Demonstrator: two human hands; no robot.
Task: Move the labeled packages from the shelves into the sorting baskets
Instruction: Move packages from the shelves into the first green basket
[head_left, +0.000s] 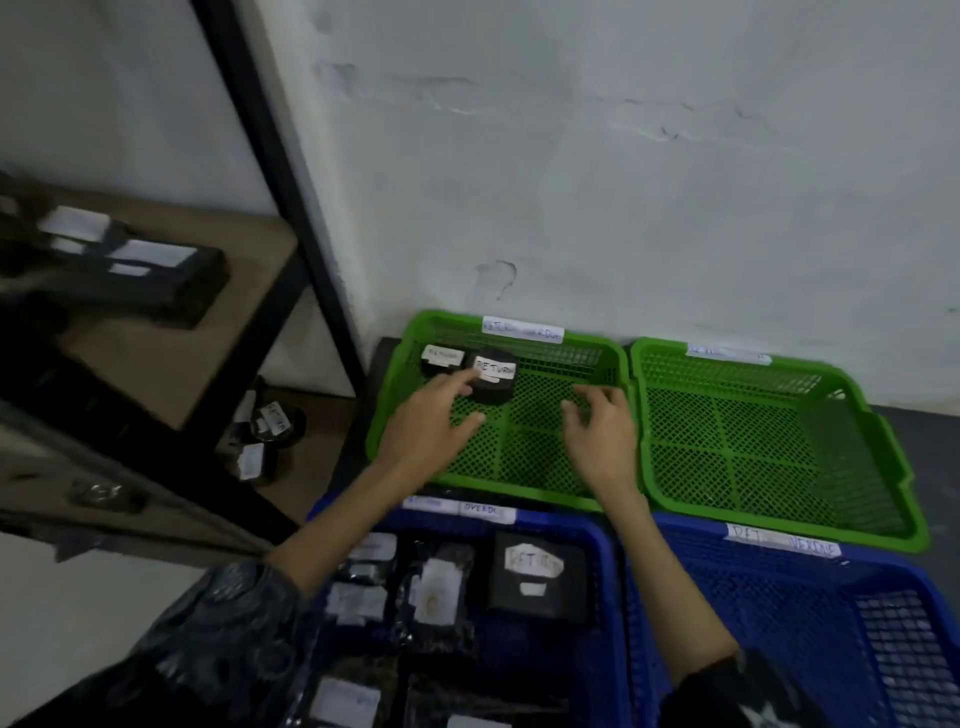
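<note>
Two small black packages lie in the far left corner of the left green basket (519, 457): one with a white "RETURN" label (493, 376) and a second (441, 358) behind it. My left hand (431, 421) hovers over that basket, index finger stretched out and touching the nearer package. Over the same basket's middle, my right hand (602, 426) hangs with loosely curled fingers and holds nothing. More black labeled packages (145, 275) lie on the shelf at the left.
A second green basket (769, 441) sits to the right. Two blue baskets stand in front: the left one (608, 597) holds several black labeled packages, the right one (779, 623) shows only mesh. A black shelf post (291, 208) runs along the wall; small packages (265, 436) lie on a lower shelf.
</note>
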